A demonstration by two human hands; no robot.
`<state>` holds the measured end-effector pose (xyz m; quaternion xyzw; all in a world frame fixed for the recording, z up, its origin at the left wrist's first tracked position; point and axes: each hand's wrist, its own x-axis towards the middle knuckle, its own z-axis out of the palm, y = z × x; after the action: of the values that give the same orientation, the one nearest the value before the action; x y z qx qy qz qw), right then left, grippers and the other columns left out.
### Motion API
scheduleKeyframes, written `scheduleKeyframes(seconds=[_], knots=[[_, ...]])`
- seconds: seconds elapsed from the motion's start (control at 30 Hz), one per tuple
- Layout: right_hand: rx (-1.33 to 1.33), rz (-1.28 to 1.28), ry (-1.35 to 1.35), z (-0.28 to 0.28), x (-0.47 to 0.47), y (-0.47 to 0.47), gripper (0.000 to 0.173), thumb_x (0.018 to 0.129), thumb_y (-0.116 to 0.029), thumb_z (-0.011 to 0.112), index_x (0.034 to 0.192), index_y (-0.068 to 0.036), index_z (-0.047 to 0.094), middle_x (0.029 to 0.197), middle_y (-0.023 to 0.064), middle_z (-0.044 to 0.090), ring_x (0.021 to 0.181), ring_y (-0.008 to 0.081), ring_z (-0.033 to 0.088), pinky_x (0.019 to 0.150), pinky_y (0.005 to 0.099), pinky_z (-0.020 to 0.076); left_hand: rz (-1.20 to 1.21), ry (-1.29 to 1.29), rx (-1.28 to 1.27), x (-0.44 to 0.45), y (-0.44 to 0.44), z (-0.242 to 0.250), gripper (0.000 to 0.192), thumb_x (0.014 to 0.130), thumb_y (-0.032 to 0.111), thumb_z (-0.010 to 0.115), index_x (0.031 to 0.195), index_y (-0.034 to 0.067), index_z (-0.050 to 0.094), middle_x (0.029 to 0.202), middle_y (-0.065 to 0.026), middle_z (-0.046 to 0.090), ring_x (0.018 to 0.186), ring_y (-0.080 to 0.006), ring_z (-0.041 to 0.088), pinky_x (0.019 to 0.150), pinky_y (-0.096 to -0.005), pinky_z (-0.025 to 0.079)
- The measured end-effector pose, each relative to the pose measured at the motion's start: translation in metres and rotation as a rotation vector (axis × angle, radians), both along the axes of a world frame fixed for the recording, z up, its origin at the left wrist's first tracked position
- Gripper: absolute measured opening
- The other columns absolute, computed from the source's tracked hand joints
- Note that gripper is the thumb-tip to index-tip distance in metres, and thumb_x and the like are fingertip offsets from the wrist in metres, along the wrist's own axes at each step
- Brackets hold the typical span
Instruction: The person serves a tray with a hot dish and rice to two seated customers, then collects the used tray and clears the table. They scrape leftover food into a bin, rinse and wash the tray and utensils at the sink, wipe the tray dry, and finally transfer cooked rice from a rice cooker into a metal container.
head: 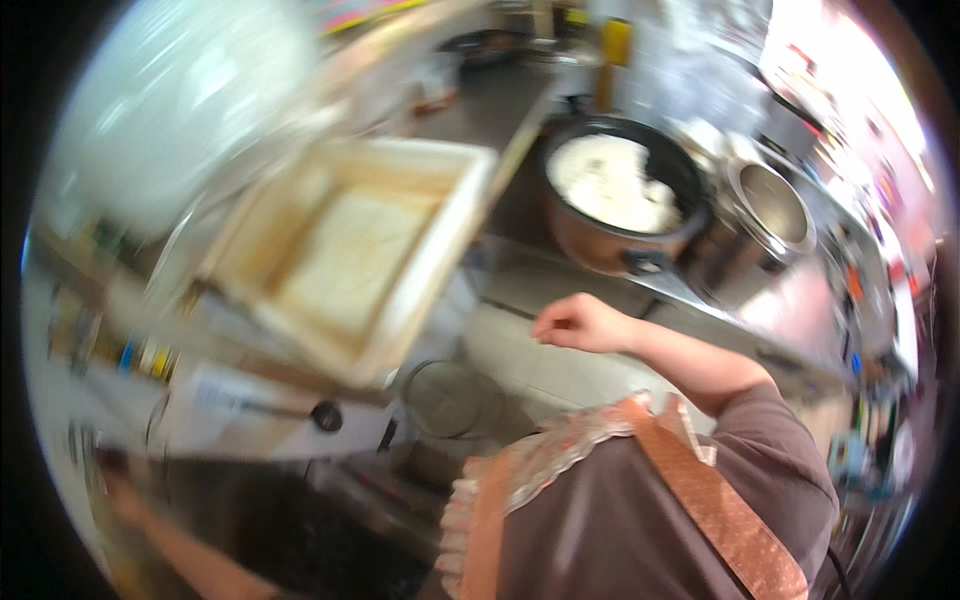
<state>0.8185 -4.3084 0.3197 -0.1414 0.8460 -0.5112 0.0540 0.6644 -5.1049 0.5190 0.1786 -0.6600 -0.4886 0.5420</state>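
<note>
My right hand hangs above the tiled floor with its fingers loosely curled, and nothing shows in it. It is nearest to a large black-rimmed pot holding white food that looks like rice. Next to that pot stands a stainless steel pot. At the far lower left, my left hand is stretched out and blurred, by a dark thing; whether it holds this cannot be told. Left of centre is a deep whitish box with yellowish inner walls and a pale bottom.
A steel counter runs along the right, with utensils and containers further along it. A big translucent plastic bag bulges at the upper left. A round grey container stands below the box. A black round-ended utensil lies at the lower left.
</note>
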Motion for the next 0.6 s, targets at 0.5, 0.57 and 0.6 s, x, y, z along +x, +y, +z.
scheduleKeyframes(seconds=[0.5,0.57,0.6], knots=[[0.627,-0.899,0.443,0.139,0.065,0.448,0.021,0.083,-0.007,0.060,0.103,-0.006,0.067,0.092,0.0089,0.069,0.072,0.0173,0.063,0.069,0.0306,0.0510,-0.454,-0.103,-0.301,0.147,0.602,-0.340,0.025,0.089,0.009,0.054,0.112,0.000,0.058,0.096,-0.0096,0.059,0.078,-0.0163,0.054,0.070,-0.0288,0.046],[0.860,-0.817,0.130,0.127,0.069,0.500,0.018,0.081,-0.009,0.060,0.096,-0.004,0.068,0.084,0.0110,0.068,0.070,0.0220,0.064,0.069,0.0336,0.0508,-0.797,-0.182,-0.229,0.134,0.688,-0.371,0.029,0.090,0.014,0.060,0.112,-0.003,0.054,0.100,-0.0131,0.059,0.085,-0.0209,0.057,0.074,-0.0315,0.048],[0.926,-0.657,-0.003,0.108,0.072,0.518,0.018,0.079,-0.013,0.061,0.093,-0.004,0.069,0.081,0.0127,0.068,0.071,0.0255,0.063,0.069,0.0352,0.0501,-0.916,-0.330,-0.063,0.136,0.717,-0.371,0.028,0.090,0.013,0.059,0.113,-0.002,0.054,0.102,-0.0125,0.058,0.087,-0.0198,0.057,0.076,-0.0311,0.048]])
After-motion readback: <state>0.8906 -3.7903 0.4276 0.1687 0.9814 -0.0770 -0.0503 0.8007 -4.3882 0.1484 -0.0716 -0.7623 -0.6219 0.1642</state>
